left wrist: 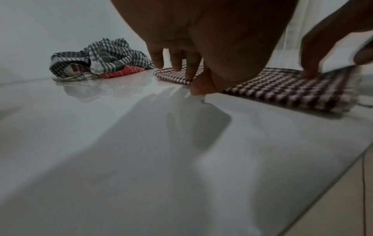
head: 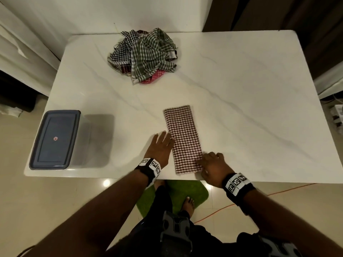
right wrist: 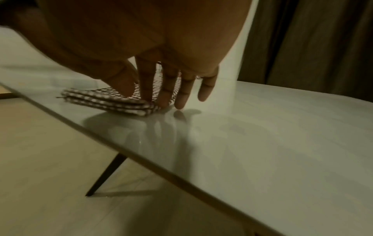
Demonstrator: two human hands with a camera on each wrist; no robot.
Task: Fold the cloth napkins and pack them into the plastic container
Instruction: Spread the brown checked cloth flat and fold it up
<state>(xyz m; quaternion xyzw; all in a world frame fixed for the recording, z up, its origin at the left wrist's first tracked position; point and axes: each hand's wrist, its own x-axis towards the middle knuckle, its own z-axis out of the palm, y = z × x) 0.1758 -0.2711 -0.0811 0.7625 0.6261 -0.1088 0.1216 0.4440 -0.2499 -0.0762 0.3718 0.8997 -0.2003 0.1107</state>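
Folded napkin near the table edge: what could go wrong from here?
1. The folded napkin ends close to the table front edge; a tug by the right hand could drag it off.
2. The plastic container is lidded, so packing may stall.
3. The left hand only touches the side; layers may shift.

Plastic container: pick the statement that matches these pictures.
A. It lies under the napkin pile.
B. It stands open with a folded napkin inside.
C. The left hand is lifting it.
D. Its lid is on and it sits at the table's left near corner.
D: the plastic container sits with its blue-grey lid on at the left near corner of the table, apart from both hands and from the napkin pile.
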